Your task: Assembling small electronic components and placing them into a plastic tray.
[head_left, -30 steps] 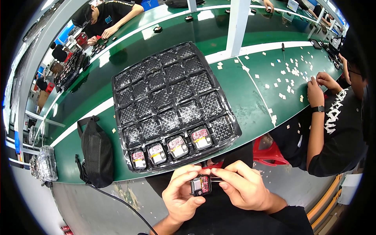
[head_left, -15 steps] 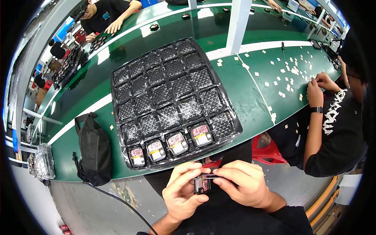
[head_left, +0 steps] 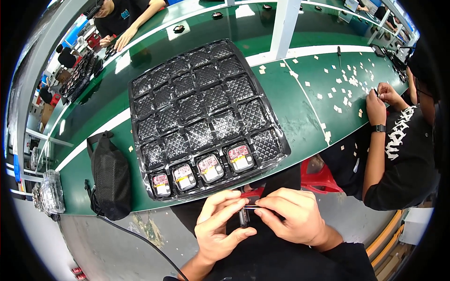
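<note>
In the head view, both hands met low in the middle, over the person's dark lap and just below the near edge of the green table. The left hand curled around a small dark part, its thumb under the part and its forefinger stretched across the top. The right hand pressed in from the other side, thumb and forefinger pinched narrow on a thin strip that ran across the part's upper edge. The part stood upright between the two sets of fingertips, mostly hidden by them. Just beyond the hands, a black tray with many quilted pockets lay on the table, its near edge overhanging. Four small devices with red and white faces sat in the tray's nearest row, and its rightmost pocket there was bare. A black bag hung at the table edge to the left. Small white squares lay scattered on the table to the right, where another person's hands worked.
</note>
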